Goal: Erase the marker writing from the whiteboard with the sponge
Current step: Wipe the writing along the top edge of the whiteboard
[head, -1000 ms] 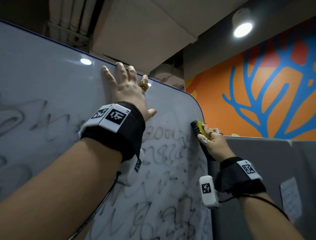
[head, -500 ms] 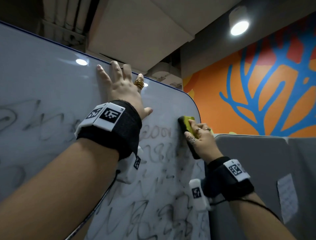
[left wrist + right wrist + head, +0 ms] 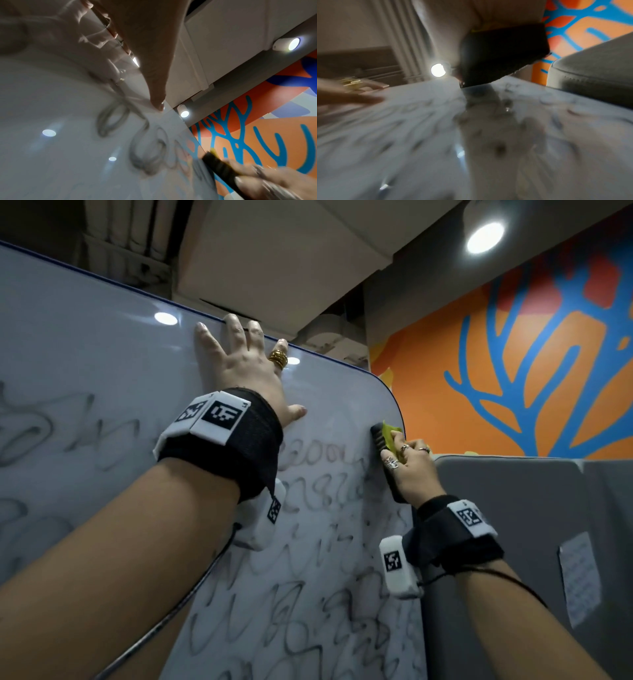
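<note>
My right hand point(image 3: 412, 470) pinches the sponge point(image 3: 385, 440), dark face against the whiteboard point(image 3: 102, 364) at its upper right corner; my left hand point(image 3: 246, 371) lies spread flat near the top edge, bracing. The marker writing point(image 3: 318, 498) fills the board below. I'd judge it best to press evenly and sweep in overlapping rows, not overshooting the edge
</note>
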A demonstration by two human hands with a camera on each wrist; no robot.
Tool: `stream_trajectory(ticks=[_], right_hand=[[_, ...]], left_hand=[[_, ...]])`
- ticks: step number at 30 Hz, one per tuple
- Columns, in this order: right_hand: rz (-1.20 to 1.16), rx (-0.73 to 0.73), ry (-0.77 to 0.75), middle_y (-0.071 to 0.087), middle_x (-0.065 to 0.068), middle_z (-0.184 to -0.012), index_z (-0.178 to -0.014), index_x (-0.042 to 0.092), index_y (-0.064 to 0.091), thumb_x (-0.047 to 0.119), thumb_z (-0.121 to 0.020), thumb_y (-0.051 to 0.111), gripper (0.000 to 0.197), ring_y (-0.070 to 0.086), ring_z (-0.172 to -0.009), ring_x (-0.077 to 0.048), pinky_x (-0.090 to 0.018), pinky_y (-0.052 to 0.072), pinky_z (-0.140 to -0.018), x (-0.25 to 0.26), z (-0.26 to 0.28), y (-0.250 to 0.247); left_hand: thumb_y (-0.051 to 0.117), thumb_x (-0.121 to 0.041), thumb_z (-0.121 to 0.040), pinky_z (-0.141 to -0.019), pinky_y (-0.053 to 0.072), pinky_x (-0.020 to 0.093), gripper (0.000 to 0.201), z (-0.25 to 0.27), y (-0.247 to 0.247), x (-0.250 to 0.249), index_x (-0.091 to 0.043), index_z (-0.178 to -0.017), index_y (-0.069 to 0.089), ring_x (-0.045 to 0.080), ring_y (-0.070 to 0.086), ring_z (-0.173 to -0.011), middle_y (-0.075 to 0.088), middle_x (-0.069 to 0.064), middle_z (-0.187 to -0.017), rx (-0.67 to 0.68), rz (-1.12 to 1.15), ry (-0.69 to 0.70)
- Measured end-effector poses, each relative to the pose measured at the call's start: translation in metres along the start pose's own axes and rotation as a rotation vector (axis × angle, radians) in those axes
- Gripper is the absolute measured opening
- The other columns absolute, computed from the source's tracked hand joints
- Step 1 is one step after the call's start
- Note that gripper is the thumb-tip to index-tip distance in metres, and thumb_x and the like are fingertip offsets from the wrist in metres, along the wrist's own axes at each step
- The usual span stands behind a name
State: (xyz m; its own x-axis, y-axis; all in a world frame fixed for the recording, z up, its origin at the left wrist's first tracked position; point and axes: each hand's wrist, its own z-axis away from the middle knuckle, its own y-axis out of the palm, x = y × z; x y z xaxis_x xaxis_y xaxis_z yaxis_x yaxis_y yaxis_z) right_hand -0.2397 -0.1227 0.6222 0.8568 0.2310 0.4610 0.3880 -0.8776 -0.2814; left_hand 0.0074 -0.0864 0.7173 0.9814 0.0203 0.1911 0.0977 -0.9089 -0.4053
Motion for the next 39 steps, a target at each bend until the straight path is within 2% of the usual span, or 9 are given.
stream_trajectory(ticks=[3,8,11,18,23,26,33,36,39], right_hand=[[0.054,0.045,-0.037,0.038,-0.015,-0.124,-0.144,0.013,0.035,0.026,-0.096,0.049,0.052,0.04,-0.117,-0.026,-0.029,0.029,-0.103,-0.013,0.031,0.009],[0.046,0.073,0.204,0.041,-0.024,-0.123,-0.136,0.003,0.043,0.023,-0.097,0.045,0.044,0.038,-0.123,-0.034,-0.029,0.029,-0.1,-0.044,0.022,-0.003],[-0.022,0.055,0.26,0.04,-0.028,-0.129,-0.134,0.001,0.045,0.023,-0.097,0.045,0.043,0.034,-0.128,-0.034,-0.028,0.026,-0.102,-0.038,0.004,-0.006],[-0.033,0.09,0.087,0.038,-0.016,-0.126,-0.143,0.01,0.036,0.024,-0.095,0.05,0.051,0.038,-0.122,-0.027,-0.025,0.027,-0.103,-0.027,0.045,0.007],[0.097,0.108,0.166,0.044,-0.024,-0.129,-0.137,0.003,0.044,0.028,-0.096,0.046,0.048,0.038,-0.126,-0.034,-0.031,0.029,-0.101,-0.029,0.011,-0.003],[0.07,0.081,0.23,0.043,-0.024,-0.133,-0.132,0.002,0.048,0.03,-0.097,0.044,0.045,0.037,-0.127,-0.034,-0.03,0.029,-0.102,-0.016,-0.004,-0.006],[0.21,0.114,-0.077,0.03,-0.015,-0.137,-0.147,0.017,0.026,0.035,-0.096,0.041,0.056,0.034,-0.125,-0.032,-0.044,0.036,-0.101,0.028,0.069,0.019],[0.232,0.135,-0.026,0.03,-0.014,-0.139,-0.147,0.02,0.025,0.036,-0.096,0.041,0.056,0.033,-0.128,-0.032,-0.044,0.039,-0.1,0.011,0.074,0.013],[0.161,0.112,0.086,0.034,-0.02,-0.134,-0.145,0.013,0.03,0.033,-0.097,0.042,0.053,0.037,-0.125,-0.036,-0.038,0.036,-0.101,-0.003,0.053,0.005]], left_hand=[[0.032,-0.081,-0.079,-0.112,0.004,0.063,0.097,0.0,0.0,0.002,-0.028,-0.151,-0.004,0.038,-0.006,-0.144,-0.003,0.013,-0.158,0.0,-0.001,0.004],[0.032,-0.08,-0.08,-0.112,0.004,0.062,0.095,0.001,0.0,0.003,-0.028,-0.151,-0.005,0.037,-0.007,-0.144,-0.004,0.011,-0.159,0.006,-0.002,0.013],[0.035,-0.078,-0.08,-0.112,0.003,0.062,0.094,0.001,-0.002,0.004,-0.029,-0.151,-0.003,0.037,-0.008,-0.144,-0.003,0.011,-0.159,0.021,0.019,0.012],[0.034,-0.08,-0.078,-0.112,0.004,0.062,0.095,-0.002,0.007,0.003,-0.031,-0.151,-0.001,0.037,-0.005,-0.144,0.001,0.011,-0.159,-0.041,0.006,0.015],[0.037,-0.08,-0.078,-0.112,0.006,0.061,0.096,-0.003,0.006,0.004,-0.03,-0.151,0.0,0.037,-0.003,-0.144,0.002,0.011,-0.159,-0.038,0.011,0.01],[0.04,-0.08,-0.076,-0.112,0.005,0.062,0.098,-0.005,0.008,0.004,-0.03,-0.151,0.003,0.037,-0.002,-0.144,0.004,0.011,-0.158,-0.05,0.038,0.02],[0.04,-0.082,-0.073,-0.112,0.007,0.06,0.099,-0.005,0.009,0.004,-0.032,-0.151,0.005,0.036,0.0,-0.144,0.006,0.011,-0.158,-0.056,0.025,0.01],[0.04,-0.082,-0.074,-0.112,0.008,0.061,0.098,-0.004,0.006,0.005,-0.032,-0.151,0.004,0.036,-0.001,-0.144,0.006,0.01,-0.158,-0.045,0.023,0.019],[0.039,-0.08,-0.076,-0.112,0.008,0.061,0.096,-0.002,0.003,0.006,-0.031,-0.151,0.004,0.037,0.0,-0.144,0.005,0.012,-0.158,-0.036,0.013,0.032]])
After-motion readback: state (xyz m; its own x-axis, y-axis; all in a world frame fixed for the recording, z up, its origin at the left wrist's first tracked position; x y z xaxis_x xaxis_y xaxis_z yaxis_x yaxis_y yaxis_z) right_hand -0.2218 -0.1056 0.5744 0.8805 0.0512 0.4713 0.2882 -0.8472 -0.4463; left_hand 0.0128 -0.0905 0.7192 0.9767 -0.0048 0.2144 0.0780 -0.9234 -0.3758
